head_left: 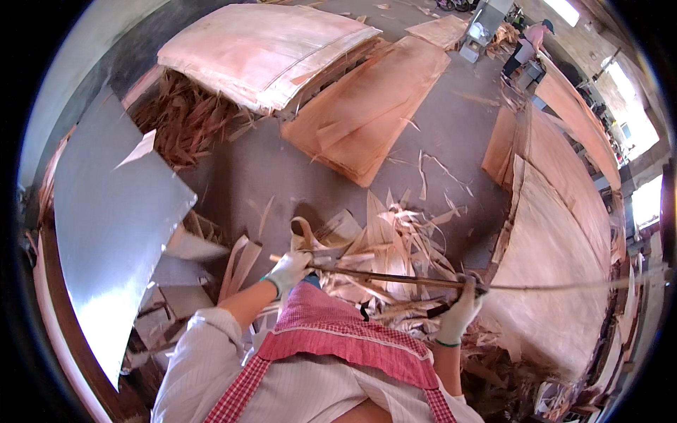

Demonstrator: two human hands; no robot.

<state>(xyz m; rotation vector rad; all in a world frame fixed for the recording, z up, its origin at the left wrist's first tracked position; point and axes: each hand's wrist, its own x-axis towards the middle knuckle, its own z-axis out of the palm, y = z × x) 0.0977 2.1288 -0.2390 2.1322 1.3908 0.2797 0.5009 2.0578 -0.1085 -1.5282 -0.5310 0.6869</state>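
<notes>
holding a long thin stick (395, 279) level across my front, i am keeping both gloved hands clenched on it: the left hand (290, 268) is wrapped round it near its left end, the right hand (462, 310) is closed round it further along, and the rest is running on as a slim tail towards the big pale veneer sheet (557, 282) on my right. the stick is hanging just above a heap of veneer scraps (395, 240) lying on the floor (282, 169) right in front of my checked apron (331, 331). i am judging that doing this well means keeping the hands well apart so the thin length is not sagging or whipping, and keeping the free tail from catching the sheet's edge. a shiny metal plate (113, 225) is leaning close on my left, so i am minding that elbow. stacked veneer sheets (268, 49) are lying farther off, and another person (529, 42) is working well apart at the far end.
</notes>
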